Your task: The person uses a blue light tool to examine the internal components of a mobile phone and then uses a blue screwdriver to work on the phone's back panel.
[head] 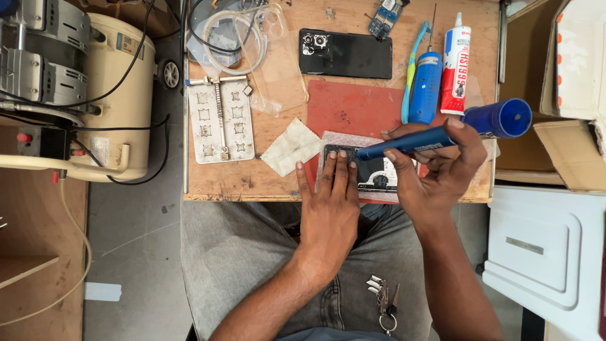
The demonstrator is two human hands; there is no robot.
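Note:
My left hand (328, 202) lies flat with fingers together, pressing on an opened phone (372, 173) that rests on a sheet of bubble wrap (334, 139) over a red mat (353, 107). My right hand (435, 167) grips a blue electric screwdriver (442, 136), its tip pointing down-left onto the phone near my left fingertips. The phone's inner parts are partly hidden by both hands.
On the wooden table (214, 183): a black phone back cover (346, 53), metal holder plate (221, 120), white cloth (291, 146), clear case (271, 57), blue tool (426, 85), toothbrush (411, 69), glue tube (456, 63). A compressor (82, 82) stands left, cardboard boxes (562, 63) right.

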